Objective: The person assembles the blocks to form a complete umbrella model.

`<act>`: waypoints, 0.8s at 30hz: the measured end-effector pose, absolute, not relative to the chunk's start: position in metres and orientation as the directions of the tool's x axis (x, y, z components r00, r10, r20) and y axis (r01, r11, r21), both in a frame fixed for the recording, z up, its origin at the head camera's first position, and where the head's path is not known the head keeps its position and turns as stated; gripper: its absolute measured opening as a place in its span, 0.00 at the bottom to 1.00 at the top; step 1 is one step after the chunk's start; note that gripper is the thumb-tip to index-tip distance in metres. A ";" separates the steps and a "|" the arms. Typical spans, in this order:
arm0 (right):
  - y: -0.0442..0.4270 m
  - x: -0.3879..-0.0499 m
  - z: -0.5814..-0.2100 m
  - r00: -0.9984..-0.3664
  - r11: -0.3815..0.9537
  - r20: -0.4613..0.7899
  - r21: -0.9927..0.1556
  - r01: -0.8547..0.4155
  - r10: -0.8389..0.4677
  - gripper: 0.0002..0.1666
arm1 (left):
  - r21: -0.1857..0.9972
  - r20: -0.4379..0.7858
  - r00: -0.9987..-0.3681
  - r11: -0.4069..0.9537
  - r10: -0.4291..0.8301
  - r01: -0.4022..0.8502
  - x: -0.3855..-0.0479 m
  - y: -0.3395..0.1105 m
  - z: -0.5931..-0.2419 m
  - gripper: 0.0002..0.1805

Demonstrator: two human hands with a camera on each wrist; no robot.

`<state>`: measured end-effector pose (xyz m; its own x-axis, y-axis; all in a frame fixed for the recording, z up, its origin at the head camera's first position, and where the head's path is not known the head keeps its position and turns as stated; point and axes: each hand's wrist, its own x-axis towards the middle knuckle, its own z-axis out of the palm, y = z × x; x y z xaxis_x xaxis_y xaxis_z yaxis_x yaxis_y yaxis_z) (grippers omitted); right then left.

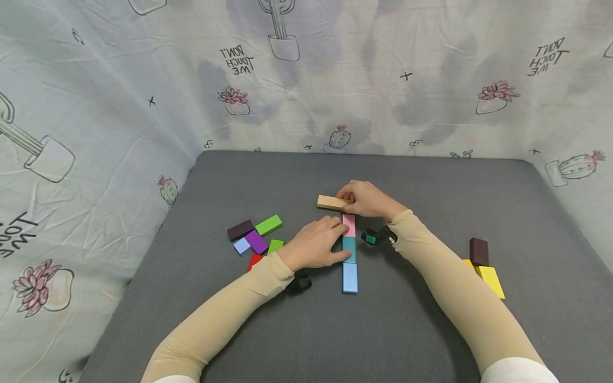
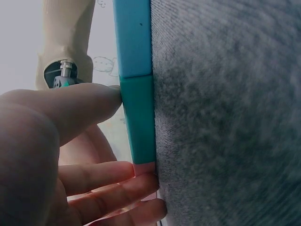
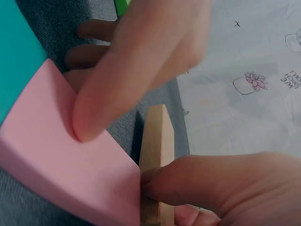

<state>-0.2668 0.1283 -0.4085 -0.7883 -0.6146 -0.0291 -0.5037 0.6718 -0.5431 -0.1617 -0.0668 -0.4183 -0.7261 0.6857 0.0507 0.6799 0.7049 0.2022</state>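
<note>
A straight row holds a pink block (image 1: 351,219) (image 3: 70,155), a teal block (image 1: 348,244) (image 2: 139,120) and a light-blue block (image 1: 350,278) (image 2: 134,40). Across the row's far end lies a plain wooden block (image 1: 329,202) (image 3: 153,136), which the right hand (image 1: 369,199) (image 3: 230,183) pinches at its right end. The left hand (image 1: 316,243) (image 2: 28,155) (image 3: 141,56) lies along the row's left side, its thumb against the teal block and its outstretched fingers touching the pink one. In the right wrist view the wooden block stands right beside the pink block's end.
To the left lie two green blocks (image 1: 269,225), a dark block (image 1: 241,230), a purple block (image 1: 256,242), a small light-blue block (image 1: 241,246) and a red block (image 1: 255,260). On the right are a dark brown block (image 1: 479,251) and yellow blocks (image 1: 491,282). Patterned cloth (image 1: 364,80) hangs behind the grey table (image 1: 268,175).
</note>
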 end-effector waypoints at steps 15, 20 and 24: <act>0.120 -0.265 -0.411 -0.773 0.638 -0.013 -0.573 -0.514 -0.635 0.16 | 0.186 0.086 -0.713 0.692 0.696 0.698 -0.161 -0.068 -0.420 0.27; 0.127 -0.266 -0.412 -0.792 0.629 -0.025 -0.622 -0.466 -0.610 0.16 | 0.200 0.078 -0.716 0.692 0.694 0.693 -0.161 -0.068 -0.420 0.28; 0.134 -0.267 -0.415 -0.804 0.640 -0.033 -0.625 -0.448 -0.594 0.16 | 0.219 0.066 -0.721 0.695 0.690 0.685 -0.161 -0.068 -0.419 0.28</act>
<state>-0.2675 0.1338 -0.4149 -0.8036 -0.5943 -0.0328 -0.4478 0.6399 -0.6246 -0.1608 -0.0681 -0.4193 -0.7210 0.6897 0.0664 0.6849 0.6949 0.2191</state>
